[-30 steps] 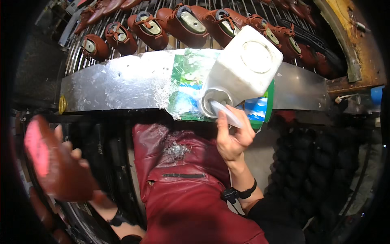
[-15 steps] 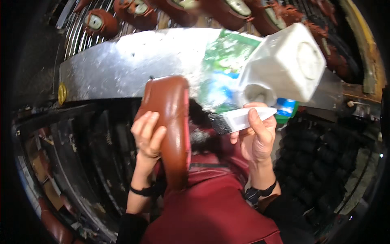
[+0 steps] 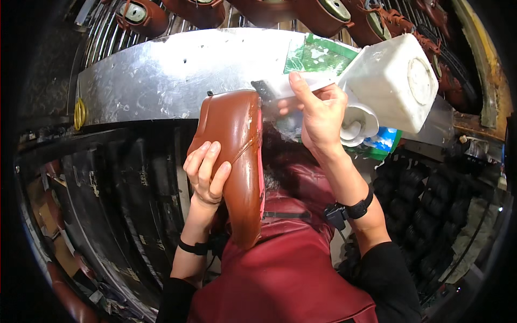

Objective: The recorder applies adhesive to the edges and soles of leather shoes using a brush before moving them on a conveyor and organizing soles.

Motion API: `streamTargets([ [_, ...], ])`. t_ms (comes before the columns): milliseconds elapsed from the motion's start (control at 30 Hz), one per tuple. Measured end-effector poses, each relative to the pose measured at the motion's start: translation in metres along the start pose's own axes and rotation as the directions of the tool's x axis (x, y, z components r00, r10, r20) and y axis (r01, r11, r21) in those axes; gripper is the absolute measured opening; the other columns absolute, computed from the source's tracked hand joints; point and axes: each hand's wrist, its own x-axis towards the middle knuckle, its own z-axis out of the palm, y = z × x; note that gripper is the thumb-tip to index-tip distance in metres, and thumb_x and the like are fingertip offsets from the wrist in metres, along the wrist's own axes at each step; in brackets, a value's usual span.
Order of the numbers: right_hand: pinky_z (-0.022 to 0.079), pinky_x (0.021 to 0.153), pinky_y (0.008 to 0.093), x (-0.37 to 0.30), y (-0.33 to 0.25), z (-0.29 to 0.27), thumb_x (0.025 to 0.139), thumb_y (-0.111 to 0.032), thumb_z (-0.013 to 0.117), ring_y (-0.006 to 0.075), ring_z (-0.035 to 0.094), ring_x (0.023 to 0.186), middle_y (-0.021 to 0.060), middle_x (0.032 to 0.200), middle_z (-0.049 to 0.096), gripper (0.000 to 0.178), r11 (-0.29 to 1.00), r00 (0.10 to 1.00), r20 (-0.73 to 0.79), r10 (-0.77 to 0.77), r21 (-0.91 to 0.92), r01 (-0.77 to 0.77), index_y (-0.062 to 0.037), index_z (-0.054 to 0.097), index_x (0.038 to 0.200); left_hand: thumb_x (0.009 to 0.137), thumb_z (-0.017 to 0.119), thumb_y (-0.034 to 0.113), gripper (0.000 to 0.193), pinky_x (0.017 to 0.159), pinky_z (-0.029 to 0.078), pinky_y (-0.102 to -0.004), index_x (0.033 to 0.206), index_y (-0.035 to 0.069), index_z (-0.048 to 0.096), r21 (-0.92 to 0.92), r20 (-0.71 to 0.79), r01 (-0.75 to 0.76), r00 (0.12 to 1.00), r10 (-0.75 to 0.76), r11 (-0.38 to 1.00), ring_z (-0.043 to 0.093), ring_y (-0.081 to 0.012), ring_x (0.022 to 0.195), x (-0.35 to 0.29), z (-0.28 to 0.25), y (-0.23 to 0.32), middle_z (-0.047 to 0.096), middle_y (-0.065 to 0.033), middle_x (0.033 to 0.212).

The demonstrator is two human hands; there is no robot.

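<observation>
Brown shoe in left hand, brush in right

Left hand: fingers curled, tips pressed on the brown shoe; grip underneath hidden, cannot tell more. Shoe lies along and to the right of this hand, on its side, 1 end over the dark red apron below, the other toward the bench above. Pink sole edge faces the right hand.

Right hand: raised above and right of the left, thumb and fingers pinching the white handle of a brush. Dark bristles point left, at the shoe's far end; blurred, cannot tell if touching.

Just right of the right hand: white jug, tipped, mouth close to the wrist side. Green-and-blue sheet beyond the fingers, on the bench. More brown shoes farther off, on a rack of metal bars. Well left of both hands: yellow loop at the bench end. 1 black band on each wrist.
</observation>
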Motion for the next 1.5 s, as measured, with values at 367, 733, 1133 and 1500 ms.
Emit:
streamTargets([
  [367, 0.059, 0.060, 0.0330, -0.134, -0.063, -0.042, 0.093, -0.006, 0.076, 0.0246, 0.072, 0.070, 0.0172, 0.082, 0.074, 0.016, 0.943, 0.885, 0.463, -0.054, -0.268, 0.198, 0.0090, 0.072, 0.097, 0.096, 0.067, 0.012, 0.033, 0.103, 0.051, -0.0451, 0.128, 0.012, 0.060, 0.027, -0.042, 0.007, 0.999, -0.006, 1.000, 0.062, -0.0335, 0.124, 0.008, 0.005, 0.001, 0.066, -0.0174, 0.137],
  [733, 0.060, 0.065, 0.0295, -0.156, -0.106, -0.053, 0.094, -0.004, 0.076, 0.0181, 0.074, 0.075, 0.0145, 0.084, 0.075, 0.015, 0.981, 0.930, 0.351, 0.111, -0.186, -0.047, 0.0071, 0.075, 0.104, 0.087, 0.073, 0.013, 0.051, 0.105, 0.048, -0.0449, 0.136, 0.006, 0.062, 0.061, -0.027, 0.006, 1.000, -0.005, 0.998, 0.061, -0.0338, 0.123, 0.033, -0.002, 0.022, 0.064, -0.0177, 0.139],
  [1133, 0.062, 0.076, 0.0379, -0.142, -0.133, -0.040, 0.079, -0.012, 0.081, 0.0279, 0.076, 0.081, 0.0212, 0.092, 0.075, 0.023, 0.867, 0.759, 0.624, -0.186, -0.260, 0.426, 0.0033, 0.072, 0.093, 0.082, 0.071, 0.009, 0.061, 0.105, 0.045, -0.0425, 0.142, 0.006, 0.060, 0.113, 0.123, 0.142, 0.980, -0.156, 0.983, 0.060, -0.0306, 0.124, 0.078, -0.014, 0.030, 0.063, -0.0128, 0.137],
  [1500, 0.056, 0.072, 0.0386, -0.051, -0.169, -0.003, 0.078, -0.016, 0.080, 0.0283, 0.071, 0.077, 0.0199, 0.091, 0.073, 0.026, 0.694, 0.555, 0.695, -0.457, -0.112, 0.711, 0.0015, 0.067, 0.093, 0.068, 0.083, 0.004, 0.078, 0.105, 0.045, -0.0458, 0.141, 0.004, 0.056, -0.089, 0.333, 0.288, 0.911, -0.244, 0.953, 0.060, -0.0379, 0.116, 0.169, -0.036, 0.008, 0.065, -0.0170, 0.125],
])
